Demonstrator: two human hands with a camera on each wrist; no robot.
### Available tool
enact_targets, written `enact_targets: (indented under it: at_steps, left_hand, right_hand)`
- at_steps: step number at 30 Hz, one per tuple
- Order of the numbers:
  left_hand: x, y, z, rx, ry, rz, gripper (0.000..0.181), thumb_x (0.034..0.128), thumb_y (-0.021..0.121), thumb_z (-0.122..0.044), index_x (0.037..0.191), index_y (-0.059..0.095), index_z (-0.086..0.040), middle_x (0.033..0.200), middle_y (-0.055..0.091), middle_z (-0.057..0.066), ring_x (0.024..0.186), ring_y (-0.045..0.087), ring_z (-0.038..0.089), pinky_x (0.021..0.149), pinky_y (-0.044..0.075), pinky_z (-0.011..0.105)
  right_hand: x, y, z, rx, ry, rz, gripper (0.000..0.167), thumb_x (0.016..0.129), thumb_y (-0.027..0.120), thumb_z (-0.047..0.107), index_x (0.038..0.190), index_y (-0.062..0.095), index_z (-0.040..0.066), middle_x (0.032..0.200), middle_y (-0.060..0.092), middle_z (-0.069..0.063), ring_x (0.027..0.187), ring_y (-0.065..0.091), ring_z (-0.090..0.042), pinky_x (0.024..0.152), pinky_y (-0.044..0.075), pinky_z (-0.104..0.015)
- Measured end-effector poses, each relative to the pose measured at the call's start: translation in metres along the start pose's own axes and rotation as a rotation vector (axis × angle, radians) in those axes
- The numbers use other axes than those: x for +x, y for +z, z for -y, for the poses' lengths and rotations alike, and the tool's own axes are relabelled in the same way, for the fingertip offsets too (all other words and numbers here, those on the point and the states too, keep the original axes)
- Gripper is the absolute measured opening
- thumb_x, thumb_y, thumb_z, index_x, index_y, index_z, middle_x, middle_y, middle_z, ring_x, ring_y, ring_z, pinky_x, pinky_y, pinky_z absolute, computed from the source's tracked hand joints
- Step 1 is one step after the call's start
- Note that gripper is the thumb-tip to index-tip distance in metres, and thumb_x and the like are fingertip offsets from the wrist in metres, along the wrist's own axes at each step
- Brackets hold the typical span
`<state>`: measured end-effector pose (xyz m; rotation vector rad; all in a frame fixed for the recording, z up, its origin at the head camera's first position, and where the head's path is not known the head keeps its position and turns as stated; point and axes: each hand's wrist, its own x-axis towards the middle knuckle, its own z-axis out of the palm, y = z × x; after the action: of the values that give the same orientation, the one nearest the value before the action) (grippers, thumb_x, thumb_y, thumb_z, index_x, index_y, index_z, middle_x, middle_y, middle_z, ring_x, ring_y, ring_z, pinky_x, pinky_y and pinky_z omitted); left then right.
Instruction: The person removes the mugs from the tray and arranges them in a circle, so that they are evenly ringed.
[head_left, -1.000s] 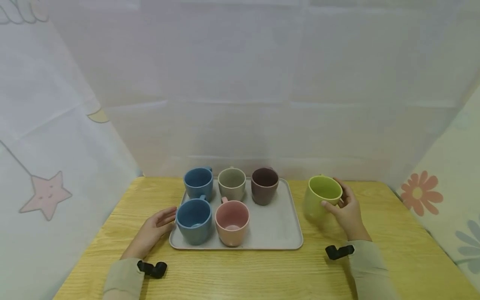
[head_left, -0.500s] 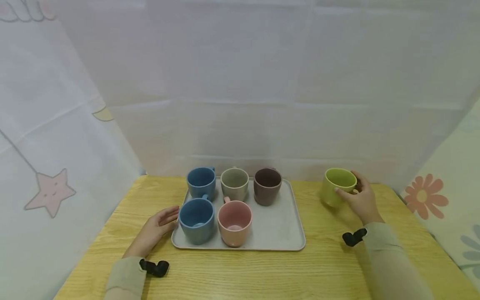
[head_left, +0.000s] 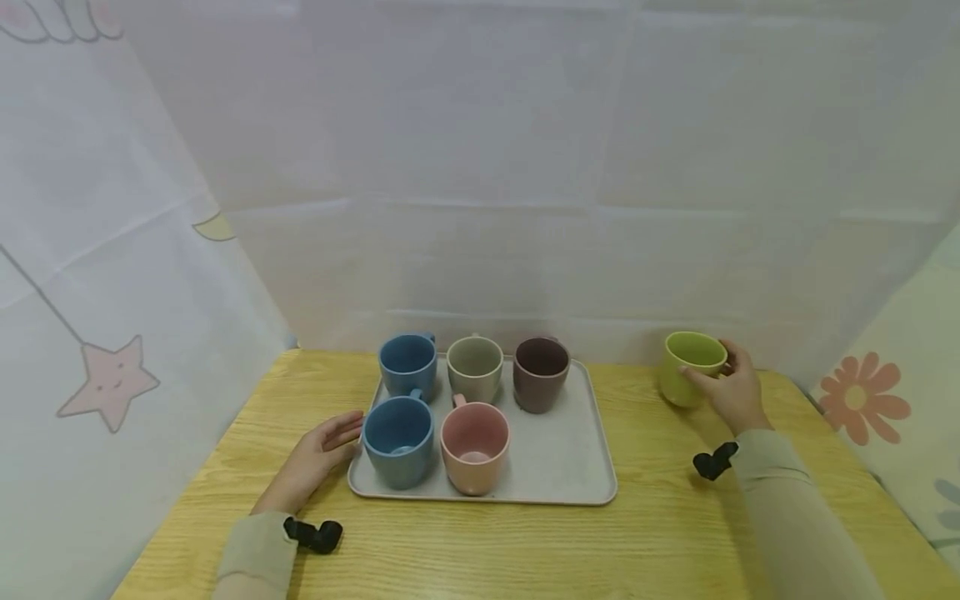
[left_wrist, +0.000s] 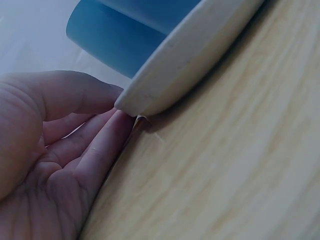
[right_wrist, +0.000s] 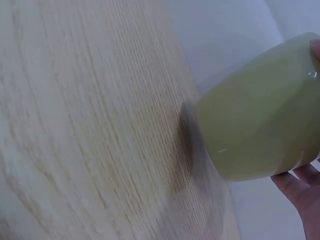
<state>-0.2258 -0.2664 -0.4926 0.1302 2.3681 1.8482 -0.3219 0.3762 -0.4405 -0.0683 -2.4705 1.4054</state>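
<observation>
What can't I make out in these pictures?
Head view: base of the grey mug, hidden by the pink mug.
Right wrist view: rim of the green mug, cut off by the right edge.
Left wrist view: far end of the tray, cut off by the top edge.

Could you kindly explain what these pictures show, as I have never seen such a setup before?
There is no robot here: a person works with two bare hands. The wide picture comes from a camera worn on the head, looking forward and down; the two smaller ones come from cameras on the left and right wrists. On the wooden-looking table is a pale tray with five mugs: two blue ones at the left, a grey-green one and a dark brownish-purple one in the back row, and a pink one in front. The left hand touches the tray's left edge. The right hand holds a yellow-green mug, off to the right of the tray.
</observation>
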Motion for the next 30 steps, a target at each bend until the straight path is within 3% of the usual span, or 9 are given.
enact_targets:
  at_steps: [10, 19, 22, 24, 26, 28, 30]
  left_hand:
    - [0.001, -0.001, -0.003, 0.013, 0.003, -0.011, 0.063, 0.1018, 0.063, -0.013, 0.157, 0.034, -0.001, 0.154, 0.044, 0.023, 0.143, 0.041, 0.036, 0.096, 0.045, 0.012]
    - [0.0, 0.002, 0.003, 0.015, -0.005, -0.013, 0.063, 0.1017, 0.064, -0.014, 0.157, 0.034, -0.001, 0.153, 0.045, 0.022, 0.142, 0.042, 0.035, 0.096, 0.044, 0.012]
    - [-0.001, 0.002, 0.002, 0.014, -0.008, -0.018, 0.063, 0.102, 0.063, -0.013, 0.156, 0.035, -0.001, 0.153, 0.046, 0.022, 0.142, 0.043, 0.034, 0.095, 0.044, 0.011]
    - [-0.001, 0.002, 0.002, 0.015, -0.013, -0.02, 0.062, 0.1022, 0.062, -0.012, 0.156, 0.035, -0.001, 0.153, 0.045, 0.022, 0.142, 0.043, 0.034, 0.095, 0.044, 0.011]
    - [0.0, 0.002, 0.001, 0.018, -0.016, -0.021, 0.061, 0.1024, 0.062, -0.011, 0.157, 0.035, -0.001, 0.153, 0.045, 0.022, 0.142, 0.043, 0.034, 0.095, 0.044, 0.012]
    - [0.0, 0.001, 0.001, 0.02, -0.015, -0.02, 0.061, 0.1024, 0.061, -0.01, 0.157, 0.035, -0.001, 0.153, 0.045, 0.022, 0.142, 0.042, 0.035, 0.096, 0.044, 0.012]
    - [0.001, 0.001, 0.001, 0.023, -0.012, -0.023, 0.061, 0.1022, 0.061, -0.009, 0.156, 0.035, -0.001, 0.153, 0.046, 0.022, 0.142, 0.042, 0.035, 0.095, 0.045, 0.013]
  right_hand:
    - [0.003, -0.001, -0.002, -0.011, -0.007, 0.015, 0.097, 0.09, 0.077, 0.04, 0.159, 0.021, 0.001, 0.153, 0.036, -0.026, 0.125, 0.044, -0.034, 0.078, 0.044, -0.007]
    - [-0.001, 0.0, -0.012, -0.009, -0.01, 0.016, 0.095, 0.092, 0.076, 0.039, 0.158, 0.021, -0.001, 0.153, 0.035, -0.028, 0.122, 0.045, -0.032, 0.078, 0.044, -0.007]
    - [-0.001, -0.003, -0.014, -0.018, -0.014, 0.057, 0.097, 0.094, 0.073, 0.041, 0.159, 0.016, -0.002, 0.154, 0.031, -0.029, 0.128, 0.043, -0.04, 0.091, 0.048, -0.023]
    - [-0.002, -0.007, -0.015, -0.03, -0.023, 0.096, 0.097, 0.096, 0.071, 0.04, 0.159, 0.013, -0.003, 0.155, 0.028, -0.031, 0.132, 0.039, -0.048, 0.1, 0.046, -0.044]
    - [-0.002, -0.012, -0.016, -0.045, -0.039, 0.143, 0.096, 0.097, 0.069, 0.039, 0.159, 0.009, -0.004, 0.155, 0.026, -0.033, 0.133, 0.035, -0.054, 0.1, 0.04, -0.062]
    - [-0.001, -0.017, -0.017, -0.067, -0.059, 0.183, 0.094, 0.099, 0.067, 0.038, 0.159, 0.008, -0.005, 0.153, 0.025, -0.035, 0.133, 0.034, -0.057, 0.097, 0.04, -0.067]
    - [0.0, -0.02, -0.017, -0.088, -0.07, 0.217, 0.093, 0.1, 0.065, 0.037, 0.159, 0.008, -0.005, 0.153, 0.025, -0.035, 0.132, 0.034, -0.058, 0.094, 0.044, -0.063]
